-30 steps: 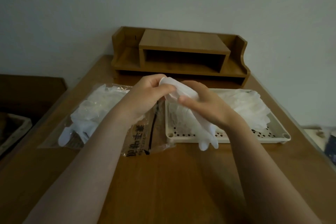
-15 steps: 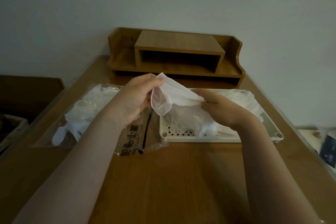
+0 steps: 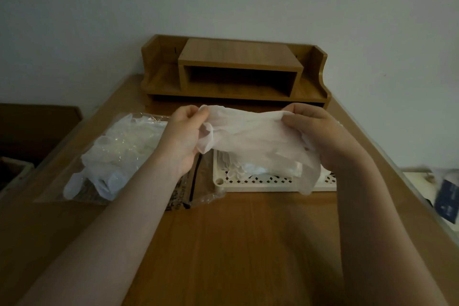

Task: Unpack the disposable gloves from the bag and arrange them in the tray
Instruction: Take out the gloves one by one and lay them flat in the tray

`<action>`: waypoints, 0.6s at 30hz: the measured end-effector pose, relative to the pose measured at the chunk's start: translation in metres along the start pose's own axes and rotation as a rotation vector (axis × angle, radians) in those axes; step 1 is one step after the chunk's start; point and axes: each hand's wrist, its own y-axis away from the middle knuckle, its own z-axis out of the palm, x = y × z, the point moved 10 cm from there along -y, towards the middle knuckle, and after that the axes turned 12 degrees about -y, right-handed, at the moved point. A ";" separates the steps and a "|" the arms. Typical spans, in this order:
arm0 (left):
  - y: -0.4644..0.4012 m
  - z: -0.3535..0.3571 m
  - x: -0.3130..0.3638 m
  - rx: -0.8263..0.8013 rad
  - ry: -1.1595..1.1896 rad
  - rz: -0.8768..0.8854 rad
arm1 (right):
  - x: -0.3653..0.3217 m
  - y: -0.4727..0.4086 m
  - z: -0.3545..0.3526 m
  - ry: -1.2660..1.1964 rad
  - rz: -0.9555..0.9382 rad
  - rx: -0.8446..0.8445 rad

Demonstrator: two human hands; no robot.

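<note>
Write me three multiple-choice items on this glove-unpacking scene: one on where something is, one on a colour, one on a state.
1. Where does the bag lie relative to the tray?
A. To its left
B. To its right
C. Inside it

2. What colour is the tray?
A. Blue
B. Cream white
C. Black

3. How is the glove held?
A. Lying flat on the desk
B. Stretched between both hands
C. Hanging from one hand

Answers:
1. A, the bag lies on the desk left of the tray.
2. B, its perforated floor and rim look cream white.
3. B, the left hand and right hand each grip one end above the tray.
</note>
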 end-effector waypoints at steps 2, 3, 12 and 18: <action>0.001 0.000 -0.002 0.002 0.017 -0.008 | -0.002 0.000 -0.005 0.018 -0.021 0.032; 0.001 0.003 -0.003 -0.030 0.009 -0.014 | -0.003 0.000 -0.009 0.020 -0.032 0.046; 0.021 0.042 -0.015 -0.332 -0.038 -0.131 | 0.004 0.000 -0.011 -0.295 0.049 -0.029; 0.030 0.053 -0.014 -0.305 -0.053 -0.087 | 0.005 -0.002 -0.015 -0.547 0.050 -0.003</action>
